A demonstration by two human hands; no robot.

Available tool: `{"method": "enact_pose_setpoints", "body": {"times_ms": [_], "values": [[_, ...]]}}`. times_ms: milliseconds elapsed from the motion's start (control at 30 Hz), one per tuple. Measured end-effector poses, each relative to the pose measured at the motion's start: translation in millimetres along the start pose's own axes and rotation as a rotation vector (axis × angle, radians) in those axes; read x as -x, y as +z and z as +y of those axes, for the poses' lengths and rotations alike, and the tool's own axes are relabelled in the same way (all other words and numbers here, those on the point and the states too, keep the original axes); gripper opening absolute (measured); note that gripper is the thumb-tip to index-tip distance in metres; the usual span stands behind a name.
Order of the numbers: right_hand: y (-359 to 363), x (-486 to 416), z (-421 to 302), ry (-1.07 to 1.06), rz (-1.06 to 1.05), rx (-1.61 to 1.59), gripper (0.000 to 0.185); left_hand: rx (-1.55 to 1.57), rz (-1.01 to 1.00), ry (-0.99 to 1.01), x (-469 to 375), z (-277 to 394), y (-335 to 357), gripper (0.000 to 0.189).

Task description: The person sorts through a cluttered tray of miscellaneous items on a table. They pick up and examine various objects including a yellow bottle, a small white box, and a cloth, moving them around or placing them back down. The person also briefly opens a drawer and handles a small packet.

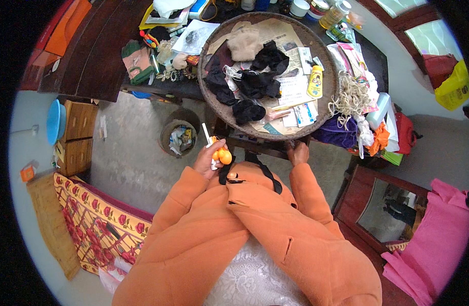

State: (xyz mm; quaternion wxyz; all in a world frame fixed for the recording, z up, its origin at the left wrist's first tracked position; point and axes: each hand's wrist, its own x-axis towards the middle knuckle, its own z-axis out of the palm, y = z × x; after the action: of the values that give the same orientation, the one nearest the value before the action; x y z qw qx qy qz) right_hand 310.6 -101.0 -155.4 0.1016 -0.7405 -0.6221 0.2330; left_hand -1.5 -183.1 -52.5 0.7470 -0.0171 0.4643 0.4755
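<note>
My left hand [208, 158] is closed around a rounded orange-yellow plastic object [222, 155] and a white stick [206, 132], which points up past the thumb. Something white also shows under its fingers. My right hand [298, 153] is at the right end of a dark wooden drawer front [261, 148], below the tray rim; its fingertips are partly hidden. In front of me a large round woven tray [328, 57] rests on the dark table. It bears black cloth pieces [257, 82], a beige knitted piece [243, 41], a yellow bottle [315, 82], newspaper and small packets.
A bin [167, 151] with rubbish stands on the concrete floor [123, 137] to the left. Tangled cords [350, 95] and bags crowd the table's right side. Jars and bottles [335, 14] line the back. A mirrored cabinet [387, 210] with pink cloth [433, 244] is at right.
</note>
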Motion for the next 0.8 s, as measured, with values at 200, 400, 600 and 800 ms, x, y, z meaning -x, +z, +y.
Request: {"method": "enact_pose_setpoints", "body": {"times_ms": [200, 400, 600, 800], "values": [[3.9, -10.1, 16.6, 0.066, -0.111, -0.356, 0.032, 0.012, 0.024, 0.019, 2.6, -1.9, -0.9, 0.02], [-52.6, 6.3, -9.3, 0.461, -0.495, -0.801, 0.021, 0.005, 0.023, 0.01, 1.0, -3.2, 1.2, 0.021], [-66.8, 11.7, -13.1, 0.47, -0.547, -0.928, 0.022, -0.029, -0.002, 0.004, -2.9, -5.4, 6.4, 0.021], [-2.9, -13.2, 25.1, 0.172, -0.175, -0.323, 0.044, -0.051, -0.011, -0.002, -3.3, -6.5, 8.7, 0.022]]}}
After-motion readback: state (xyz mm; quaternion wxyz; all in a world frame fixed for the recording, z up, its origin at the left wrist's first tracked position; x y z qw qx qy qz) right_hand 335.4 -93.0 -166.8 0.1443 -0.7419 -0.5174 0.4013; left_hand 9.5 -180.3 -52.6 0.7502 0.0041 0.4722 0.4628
